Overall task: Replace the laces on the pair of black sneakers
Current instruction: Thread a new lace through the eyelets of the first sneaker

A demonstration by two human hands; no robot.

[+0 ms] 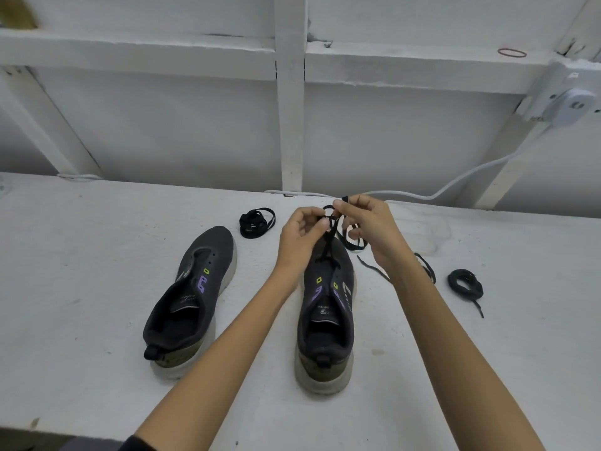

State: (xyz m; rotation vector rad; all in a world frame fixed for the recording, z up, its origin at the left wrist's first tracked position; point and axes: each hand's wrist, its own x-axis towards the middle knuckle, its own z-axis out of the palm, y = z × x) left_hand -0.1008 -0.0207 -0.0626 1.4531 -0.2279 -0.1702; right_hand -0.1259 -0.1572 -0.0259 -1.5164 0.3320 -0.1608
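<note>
Two black sneakers with pale soles stand on the white table, toes pointing away. The left sneaker (192,297) has bare eyelets. On the right sneaker (327,307) a black lace (330,237) rises from the front eyelets. My left hand (300,236) and my right hand (370,226) both pinch this lace above the toe. Its loose part loops on the table beyond the toe and trails off to the right.
A coiled black lace (257,222) lies behind the left sneaker. Another coiled lace (465,284) lies at the right. A white cable (455,183) runs along the table's back edge to a wall fitting (569,105). White wall beams rise behind the table (81,255).
</note>
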